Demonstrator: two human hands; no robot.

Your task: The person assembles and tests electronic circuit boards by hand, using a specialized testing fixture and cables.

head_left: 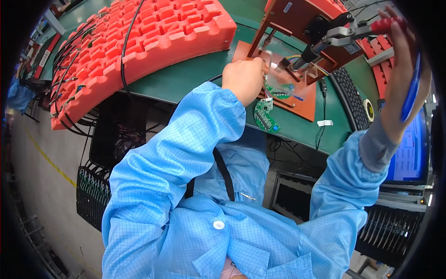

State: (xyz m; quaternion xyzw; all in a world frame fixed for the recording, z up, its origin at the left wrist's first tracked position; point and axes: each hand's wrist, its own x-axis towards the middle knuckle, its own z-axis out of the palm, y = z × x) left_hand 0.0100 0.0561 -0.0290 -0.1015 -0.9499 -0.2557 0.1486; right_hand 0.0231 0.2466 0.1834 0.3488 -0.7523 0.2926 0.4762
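Note:
My right hand is raised at the far right, its fingers closed on the red handle of a toggle clamp. A blue pen is tucked along the same hand. My left hand reaches to the left side of the brown test fixture; its fingers are bent together, and what they pinch is hidden. Inside the fixture, under a clear plate, lies a green circuit board. Another curved green circuit board sits at the table's front edge, just below the fixture and right of my left hand.
A large red foam tray with slots and black cables spans the left of the green table. Right of the fixture are a black keyboard, a tape roll and a lit monitor. A black rack of boards stands lower left.

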